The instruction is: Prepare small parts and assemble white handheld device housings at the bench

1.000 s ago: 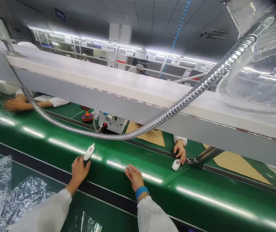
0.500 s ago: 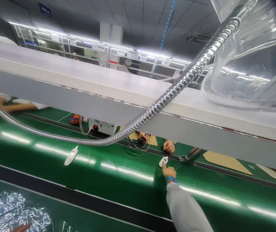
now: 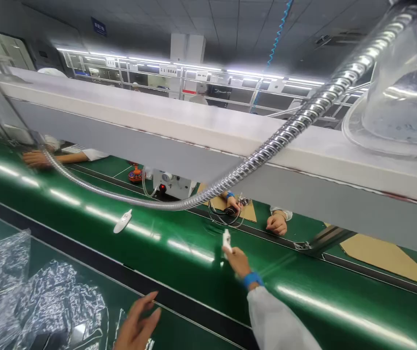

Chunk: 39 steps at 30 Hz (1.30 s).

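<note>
The fingers (image 3: 230, 256) of the right hand (image 3: 236, 263) are closed around a small white plastic oval device (image 3: 226, 242), and it stands upright between them over the green conveyor belt (image 3: 285, 272), not far from the belt's front edge. Because of blur I cannot tell if the device touches the belt. A blue wristband (image 3: 252, 279) sits on this wrist, and a white sleeve (image 3: 281, 318) covers the arm.

The left hand (image 3: 137, 323) is at the bottom of the view with its fingers open, and it holds nothing. It is below the front edge of the belt, near a crumpled clear plastic bag (image 3: 59, 301) on a dark green surface.

A second white oval device (image 3: 123, 221) lies flat on the belt, well apart from both hands, to the left of the first device.

Across the belt, a co-worker's hand (image 3: 232, 203) holds a coil of black cable (image 3: 223, 214), and another hand (image 3: 276, 224) rests just beside it. Sheets of brown cardboard (image 3: 387, 262) lie there also. Farther left are a white box with a red button (image 3: 172, 184) and a forearm with a hand (image 3: 35, 158). A silver corrugated metal hose (image 3: 267, 158) crosses in front of a long white beam (image 3: 157, 121) and goes up to a clear plastic hood (image 3: 394, 112).
</note>
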{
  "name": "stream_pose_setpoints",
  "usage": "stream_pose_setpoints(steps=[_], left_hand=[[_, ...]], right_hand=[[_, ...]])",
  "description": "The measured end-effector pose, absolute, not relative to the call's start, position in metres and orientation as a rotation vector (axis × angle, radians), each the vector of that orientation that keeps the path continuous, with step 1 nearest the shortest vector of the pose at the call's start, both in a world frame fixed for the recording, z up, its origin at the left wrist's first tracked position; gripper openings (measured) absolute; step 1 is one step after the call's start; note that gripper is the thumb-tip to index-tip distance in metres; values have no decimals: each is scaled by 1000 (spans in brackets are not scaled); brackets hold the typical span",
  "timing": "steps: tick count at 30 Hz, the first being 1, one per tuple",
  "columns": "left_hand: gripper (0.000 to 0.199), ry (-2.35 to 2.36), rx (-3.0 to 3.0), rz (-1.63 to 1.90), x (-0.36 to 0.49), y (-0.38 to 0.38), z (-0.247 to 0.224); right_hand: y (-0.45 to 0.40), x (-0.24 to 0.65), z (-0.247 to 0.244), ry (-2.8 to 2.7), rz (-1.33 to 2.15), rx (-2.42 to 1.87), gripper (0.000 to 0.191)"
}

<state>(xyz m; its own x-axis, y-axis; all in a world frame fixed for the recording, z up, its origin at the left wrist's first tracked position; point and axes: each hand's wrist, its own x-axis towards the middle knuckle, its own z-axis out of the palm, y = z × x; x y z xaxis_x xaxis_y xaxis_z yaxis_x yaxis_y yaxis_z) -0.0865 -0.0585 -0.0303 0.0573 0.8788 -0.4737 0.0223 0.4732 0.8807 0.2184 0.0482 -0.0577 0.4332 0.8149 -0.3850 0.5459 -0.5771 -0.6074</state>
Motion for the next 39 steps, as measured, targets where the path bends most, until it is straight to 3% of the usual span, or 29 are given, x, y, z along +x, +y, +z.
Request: stream_pose_setpoints(steps=[6, 14, 18, 27, 39], left_hand=[[52, 1032, 476, 913, -30, -39, -14], [40, 1002, 422, 963, -68, -59, 4], [32, 981, 427, 937, -74, -70, 13], [31, 991, 467, 884, -76, -81, 24], [28, 1034, 635, 829, -72, -81, 25]], right_hand=[[-31, 88, -25, -1482, 1117, -1642, 15], [-59, 67, -7, -1127, 1479, -1228, 51], [-69, 55, 1, -1052, 1490, -1189, 45], [-75, 56, 0, -1422, 1011, -1272, 22], [-74, 60, -5, -1820, 559, -1100, 28]])
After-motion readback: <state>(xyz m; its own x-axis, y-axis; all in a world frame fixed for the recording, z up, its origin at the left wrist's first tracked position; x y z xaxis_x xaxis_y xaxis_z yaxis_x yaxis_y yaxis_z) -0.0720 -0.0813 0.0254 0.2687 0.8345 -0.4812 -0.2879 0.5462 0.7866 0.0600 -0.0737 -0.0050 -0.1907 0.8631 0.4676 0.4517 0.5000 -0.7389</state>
